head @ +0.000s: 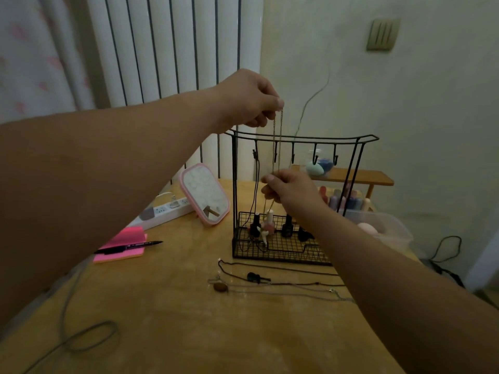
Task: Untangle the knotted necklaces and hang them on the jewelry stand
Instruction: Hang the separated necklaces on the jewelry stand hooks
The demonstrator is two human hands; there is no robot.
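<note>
A black wire jewelry stand (297, 139) with several hooks stands on the wooden table. My left hand (251, 99) is raised above its top bar and pinches the upper end of a thin gold chain necklace (278, 136), which hangs down in front of the hooks. My right hand (290, 191) pinches the same chain lower down, in front of the stand. A black cord necklace (256, 190) hangs from the leftmost hook. On the table in front lie a black cord necklace (259, 276) and a thin one with a brown oval pendant (221, 287).
Nail polish bottles (270, 225) sit in the stand's basket. A pink mirror (205, 194), power strip (162, 211), and pink sticky notes with a pen (127, 247) lie left. A clear bin (388, 228) and small wooden shelf (359, 176) stand right. A grey cable (81, 338) loops near the front.
</note>
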